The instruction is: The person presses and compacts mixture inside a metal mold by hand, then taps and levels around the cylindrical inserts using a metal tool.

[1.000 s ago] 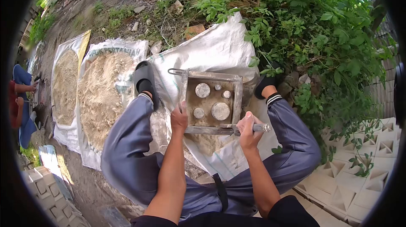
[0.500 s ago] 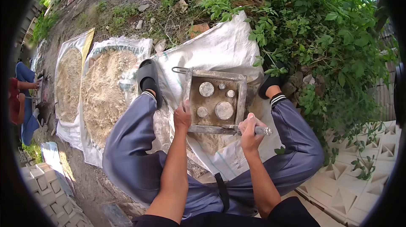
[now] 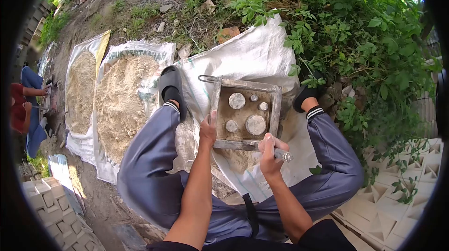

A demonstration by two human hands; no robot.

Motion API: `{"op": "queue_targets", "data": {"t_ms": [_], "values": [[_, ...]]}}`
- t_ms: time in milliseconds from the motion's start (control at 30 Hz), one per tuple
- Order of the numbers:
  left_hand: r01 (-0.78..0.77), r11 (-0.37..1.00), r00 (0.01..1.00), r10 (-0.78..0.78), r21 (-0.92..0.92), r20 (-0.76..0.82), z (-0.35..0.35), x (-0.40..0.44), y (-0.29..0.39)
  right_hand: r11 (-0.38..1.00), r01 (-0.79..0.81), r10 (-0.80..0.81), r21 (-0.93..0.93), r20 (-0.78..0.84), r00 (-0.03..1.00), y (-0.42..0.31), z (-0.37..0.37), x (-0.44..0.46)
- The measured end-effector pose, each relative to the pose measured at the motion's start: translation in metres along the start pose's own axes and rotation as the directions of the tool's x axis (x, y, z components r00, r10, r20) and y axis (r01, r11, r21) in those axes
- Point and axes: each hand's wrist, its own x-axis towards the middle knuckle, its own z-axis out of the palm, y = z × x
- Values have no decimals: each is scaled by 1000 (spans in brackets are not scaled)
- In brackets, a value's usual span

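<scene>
A square mould frame (image 3: 276, 111) rests on a white sack (image 3: 243, 52) between my feet. Inside it several round plugs of different sizes stand in sandy material, the largest plug (image 3: 256, 125) at the lower right. My left hand (image 3: 208, 130) grips the left side of the frame near its lower corner. A short dusty rod (image 3: 283, 155) is wrapped in the fingers of my right hand (image 3: 270, 155), just below the frame's lower right corner. A wire loop (image 3: 207, 79) sticks out at the upper left corner.
Two sacks bearing sandy powder (image 3: 124, 106) lie to the left. Another person (image 3: 28, 106) sits at the far left. Green plants (image 3: 346, 31) fill the upper right, and pale patterned blocks (image 3: 397, 195) are stacked at the lower right. More blocks (image 3: 56, 209) are at the lower left.
The view has shifted, so the scene sits further right. My right hand and the rod have moved left relative to the frame, and the rod now tilts more. My left hand still grips the frame.
</scene>
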Motion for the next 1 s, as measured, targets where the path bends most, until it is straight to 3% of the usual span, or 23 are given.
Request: {"op": "queue_targets", "data": {"t_ms": [67,133,167,267,300,433,533,600,800,933,1000], "values": [[12,1000,1000,-12,19,-12,-6,-3,1,984,22,-13,177,-54,998,-2,4,-8],[19,997,999,-15,-76,51,-4,-3,3,987,6,-1,158,-32,1000,4,10,-8],[11,997,999,-8,-72,48,-4,0,0,998,-7,8,69,-14,1000,4,12,-6],[30,996,999,-28,-89,26,-1,5,-12,998,-47,46,42,23,999,-10,22,-7],[32,994,999,-30,-107,20,0,6,-16,995,-3,2,99,9,1000,-5,25,-11],[26,985,997,-13,-173,80,-2,9,-10,999,11,-13,44,54,998,-2,39,-10],[58,993,997,-53,-104,49,-6,4,-5,997,-33,29,63,58,998,-15,49,-12],[87,990,995,-80,-113,65,-6,2,-6,990,16,-27,142,72,997,-7,53,-18],[94,988,994,-87,-122,66,-7,5,-8,997,-36,29,69,98,995,-9,70,-12],[90,979,992,-70,-185,108,-4,8,-6,986,6,-24,166,109,994,-4,78,-12],[102,983,990,-86,-150,107,-7,6,-7,997,-32,24,69,106,994,-14,78,-10]]}}
